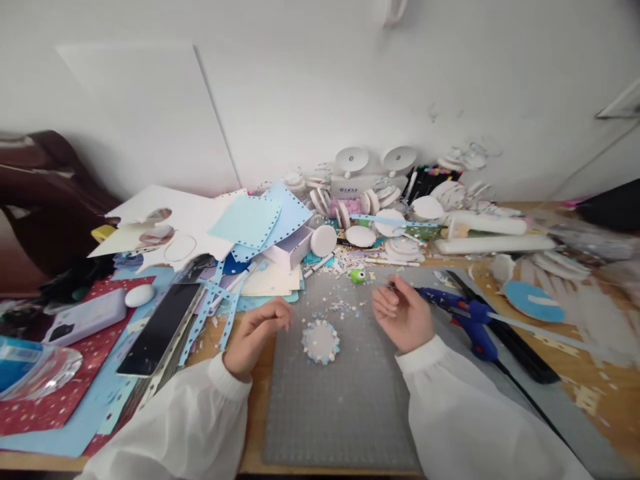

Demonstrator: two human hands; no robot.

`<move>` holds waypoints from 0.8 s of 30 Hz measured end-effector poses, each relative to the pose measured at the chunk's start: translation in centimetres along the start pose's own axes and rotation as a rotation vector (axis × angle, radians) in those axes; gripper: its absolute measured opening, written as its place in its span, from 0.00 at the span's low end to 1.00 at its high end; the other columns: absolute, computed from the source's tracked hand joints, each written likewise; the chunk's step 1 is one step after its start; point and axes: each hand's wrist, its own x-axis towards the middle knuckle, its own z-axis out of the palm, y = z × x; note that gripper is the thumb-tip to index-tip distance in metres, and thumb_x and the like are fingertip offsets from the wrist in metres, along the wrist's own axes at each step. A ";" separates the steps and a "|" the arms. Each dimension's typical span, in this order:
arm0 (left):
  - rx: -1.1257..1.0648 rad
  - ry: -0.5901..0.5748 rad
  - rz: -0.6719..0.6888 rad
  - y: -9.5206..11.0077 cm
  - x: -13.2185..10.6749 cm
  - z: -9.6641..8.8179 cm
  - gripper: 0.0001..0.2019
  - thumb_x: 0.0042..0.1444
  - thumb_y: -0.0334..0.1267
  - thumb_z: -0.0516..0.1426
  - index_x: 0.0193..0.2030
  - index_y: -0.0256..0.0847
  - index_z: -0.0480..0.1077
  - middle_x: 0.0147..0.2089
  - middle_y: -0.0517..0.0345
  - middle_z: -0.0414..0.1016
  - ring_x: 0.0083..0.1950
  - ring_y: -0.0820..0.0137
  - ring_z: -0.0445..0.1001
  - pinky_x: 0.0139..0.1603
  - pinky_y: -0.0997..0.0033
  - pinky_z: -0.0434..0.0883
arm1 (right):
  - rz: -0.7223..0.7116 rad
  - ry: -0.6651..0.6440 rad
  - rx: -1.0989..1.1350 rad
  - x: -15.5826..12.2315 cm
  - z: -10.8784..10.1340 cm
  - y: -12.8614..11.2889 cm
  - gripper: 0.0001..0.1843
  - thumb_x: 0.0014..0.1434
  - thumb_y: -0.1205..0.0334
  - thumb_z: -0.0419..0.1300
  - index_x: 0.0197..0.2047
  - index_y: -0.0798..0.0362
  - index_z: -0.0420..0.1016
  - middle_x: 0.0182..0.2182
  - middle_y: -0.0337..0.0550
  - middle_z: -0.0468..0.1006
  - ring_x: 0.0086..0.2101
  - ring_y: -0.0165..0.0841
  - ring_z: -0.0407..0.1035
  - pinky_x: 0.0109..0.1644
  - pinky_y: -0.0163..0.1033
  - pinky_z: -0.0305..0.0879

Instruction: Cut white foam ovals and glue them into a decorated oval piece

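A small round paper piece [321, 341] with a blue scalloped rim lies on the grey cutting mat [345, 407], between my hands. My left hand [257, 333] hovers just left of it, fingers loosely curled, nothing visible in them. On the other side, my right hand [404, 313] rests on the mat with its fingers curled in and pinched together near a thin dark tool tip [391, 287]; what they hold I cannot make out. Both arms wear white sleeves.
A blue glue gun [467, 313] and a black ruler [505, 327] lie right of my right hand. Blue perforated paper strips [215, 313], a phone [159, 329], white discs [361, 235] and paper scraps crowd the back and left. A small green punch [357, 275] sits behind the mat.
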 end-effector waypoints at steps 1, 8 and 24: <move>0.036 -0.019 -0.004 0.2 -0.5 -0.1 0.13 0.59 0.37 0.50 0.24 0.38 0.62 0.29 0.57 0.62 0.35 0.69 0.63 0.38 0.69 0.60 | -0.005 -0.005 -0.003 0.1 -0.1 0.0 0.09 0.52 0.62 0.65 0.24 0.53 0.70 0.14 0.31 0.60 0.17 0.21 0.54 0.17 0.22 0.55; 0.329 -0.103 -0.086 1.4 -4.5 0.1 0.16 0.62 0.38 0.43 0.22 0.40 0.55 0.24 0.61 0.59 0.28 0.72 0.60 0.32 0.72 0.60 | 0.009 -0.023 -0.042 0.4 -1.2 1.1 0.10 0.51 0.62 0.65 0.25 0.52 0.68 0.14 0.30 0.61 0.16 0.21 0.54 0.16 0.24 0.54; 0.906 -0.009 0.219 4.5 8.1 1.8 0.14 0.57 0.29 0.54 0.50 0.38 0.68 0.44 0.51 0.71 0.41 0.71 0.72 0.46 0.69 0.71 | 0.047 -0.034 -0.145 -0.5 -2.2 1.3 0.17 0.47 0.61 0.67 0.22 0.51 0.60 0.11 0.30 0.62 0.13 0.22 0.51 0.14 0.28 0.45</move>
